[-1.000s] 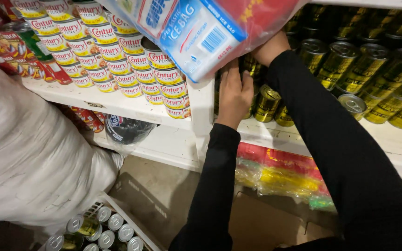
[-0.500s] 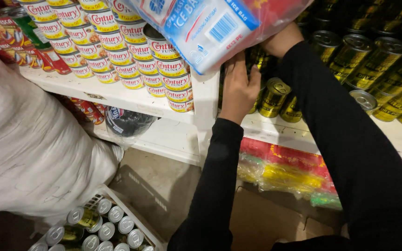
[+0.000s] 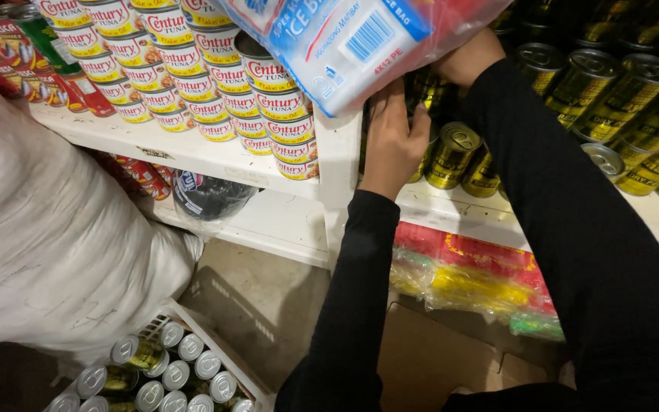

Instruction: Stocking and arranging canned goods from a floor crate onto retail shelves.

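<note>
Roughly midway: my left hand is fingers-together on a gold can on the white shelf; right hand mostly hidden behind the plastic packet, grip unclear; crate holds more cans

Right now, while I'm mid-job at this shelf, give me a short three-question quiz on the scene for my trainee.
1. True or false: the left hand reaches in among the gold cans on the white shelf.
2. What hangs in front of the right hand?
A. a clear bag of blue and white packets
B. a cardboard box
C. a glass bottle
3. What sits in the white crate on the floor, lower left?

Key
1. True: its fingers are in among the cans; whether they grip one is hidden.
2. A
3. Cans standing upright, silver tops showing.
</note>
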